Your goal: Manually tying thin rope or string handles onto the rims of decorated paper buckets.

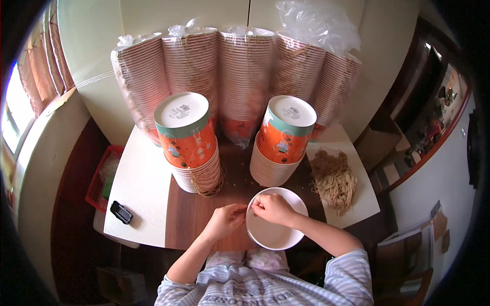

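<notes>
left hand (225,223): curled at left side of bucket (278,233), grip unclear | right hand (273,208): over bucket mouth, fingers pinched at left rim, can't tell on what | bucket: right of left hand, under right | beyond: left stack (187,143), right stack (282,143), cords (335,182)

I watch through one fisheye view from the head of the person (263,288), near the bench (236,178), facing down and forward, straight edges bending toward its rim.

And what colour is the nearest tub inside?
The tub is white inside, best seen in the head view.
</notes>
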Available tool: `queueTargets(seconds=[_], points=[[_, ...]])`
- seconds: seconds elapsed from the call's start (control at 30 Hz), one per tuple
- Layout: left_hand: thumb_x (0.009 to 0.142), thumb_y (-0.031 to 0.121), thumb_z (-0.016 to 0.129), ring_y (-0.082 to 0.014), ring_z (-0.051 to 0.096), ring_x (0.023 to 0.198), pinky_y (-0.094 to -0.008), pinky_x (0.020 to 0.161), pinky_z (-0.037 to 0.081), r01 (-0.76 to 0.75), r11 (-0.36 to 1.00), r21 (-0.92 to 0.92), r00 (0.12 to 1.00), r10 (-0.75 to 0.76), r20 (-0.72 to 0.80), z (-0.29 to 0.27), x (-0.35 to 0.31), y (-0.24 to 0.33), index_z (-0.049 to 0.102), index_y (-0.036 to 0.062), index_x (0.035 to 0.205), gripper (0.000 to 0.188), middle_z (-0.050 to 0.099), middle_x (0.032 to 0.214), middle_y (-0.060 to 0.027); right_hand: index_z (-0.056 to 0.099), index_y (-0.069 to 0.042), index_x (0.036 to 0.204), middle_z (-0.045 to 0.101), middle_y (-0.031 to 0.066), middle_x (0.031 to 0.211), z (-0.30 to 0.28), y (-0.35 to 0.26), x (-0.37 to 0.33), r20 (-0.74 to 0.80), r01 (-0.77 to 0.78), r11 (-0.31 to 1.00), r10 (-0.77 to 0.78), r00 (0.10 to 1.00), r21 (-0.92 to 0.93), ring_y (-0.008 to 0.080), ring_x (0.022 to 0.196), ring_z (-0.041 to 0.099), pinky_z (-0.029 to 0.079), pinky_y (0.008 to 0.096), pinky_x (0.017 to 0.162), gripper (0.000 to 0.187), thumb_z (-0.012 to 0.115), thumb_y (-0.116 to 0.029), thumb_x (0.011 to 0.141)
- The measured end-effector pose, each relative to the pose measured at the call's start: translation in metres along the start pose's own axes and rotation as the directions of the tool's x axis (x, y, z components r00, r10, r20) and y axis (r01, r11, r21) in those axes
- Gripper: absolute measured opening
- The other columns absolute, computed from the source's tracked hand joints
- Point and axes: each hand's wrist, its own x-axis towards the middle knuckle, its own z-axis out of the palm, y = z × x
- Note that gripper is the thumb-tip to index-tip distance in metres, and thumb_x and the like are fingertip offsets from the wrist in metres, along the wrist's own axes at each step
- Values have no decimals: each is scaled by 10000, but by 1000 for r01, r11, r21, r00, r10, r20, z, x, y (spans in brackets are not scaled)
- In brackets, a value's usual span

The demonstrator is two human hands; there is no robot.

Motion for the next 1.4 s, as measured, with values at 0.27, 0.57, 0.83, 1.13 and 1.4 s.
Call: queueTargets(seconds=[0.27,0.57,0.83,1.13,1.4], points=[[776,18,534,-172,623,843,-286,742,503,-15,999,36,1000,15,9,3,-1,4,554,-38,1061,291,634,921,-148,570,-6,726,643,69,668,-4,-3,-7,103,-80,983,63,993,167,127,537,603,481,271,486,153,539,-134,803],[783,8,529,-194,629,831,-293,721,506,-25,998,52,1000,25,-5,6,1,0,566,-27,1045,267,629,905,-157,578,-5,769,637,47,674,-4,-5,-5,238,-196,953,140,961,230,103,534,593,483,250,475,153,520,-129,835],[728,31,546,-319,603,741,-358,658,493,-193,919,343,979,204,4,4,3,3,615,-4,908,197,610,817,-179,589,-6,853,639,37,698,-2,-4,-3,297,-220,942,141,944,252,97,572,594,485,238,494,148,510,-131,851],[729,55,563,-313,601,721,-367,637,491,-200,881,428,969,244,-50,3,-4,3,619,14,868,156,607,788,-163,618,-56,828,651,70,717,-2,-3,-1,279,-62,980,7,960,189,192,675,638,486,312,624,152,563,-190,781],[719,47,589,-290,604,692,-333,611,491,-157,921,357,978,194,-71,4,-11,0,615,11,895,181,600,766,-148,607,-21,812,652,65,699,-2,-8,-3,216,-63,994,41,976,94,153,626,628,480,276,566,145,548,-152,794]])
